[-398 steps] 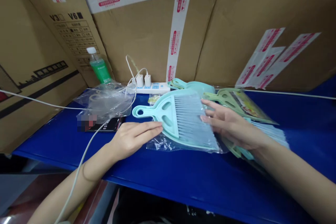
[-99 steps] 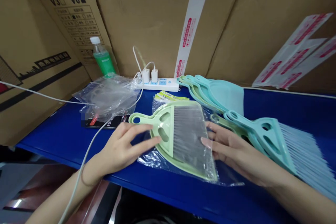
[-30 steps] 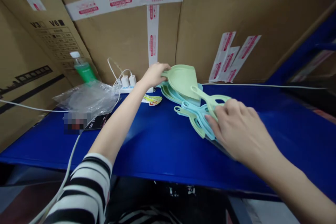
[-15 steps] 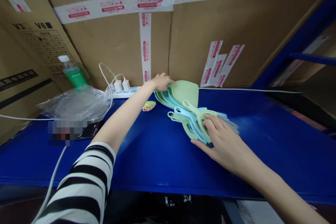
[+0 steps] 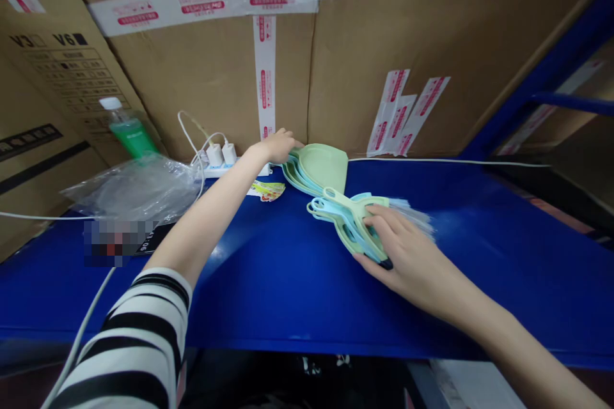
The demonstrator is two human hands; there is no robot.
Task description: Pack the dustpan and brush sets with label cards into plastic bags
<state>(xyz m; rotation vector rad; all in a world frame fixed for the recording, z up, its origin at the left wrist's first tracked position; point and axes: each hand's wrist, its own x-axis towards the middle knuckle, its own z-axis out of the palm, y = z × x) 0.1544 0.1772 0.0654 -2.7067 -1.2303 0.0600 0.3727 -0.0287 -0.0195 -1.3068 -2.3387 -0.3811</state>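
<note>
Dustpans (image 5: 322, 167) at the back, brushes (image 5: 352, 223) just in front

From my distant seat I'm seeing the dustpans lying nested on the blue bench (image 5: 268, 294), a pale green one uppermost, near the cardboard (image 5: 364, 64). The left hand (image 5: 278, 146) is reaching to their handle end; its fingers are curling slightly there, and I cannot tell whether they are gripping or merely touching. The right hand (image 5: 403, 246) is straddling the overlapping brushes, its fingers partly spread over the top green one and its thumb lying at the near edge; how firmly it is pressing isn't showing.

I'm judging both sets to be light, stiff, smooth plastic, hardly fragile but liable to slip over one another. For the dustpans, I'm favouring the gathered handles. For the brushes, I'm favouring the broad body beside the handles, pinching edge to edge and sparing the bristles (image 5: 412, 214), which are looking soft and easily bent.
</note>
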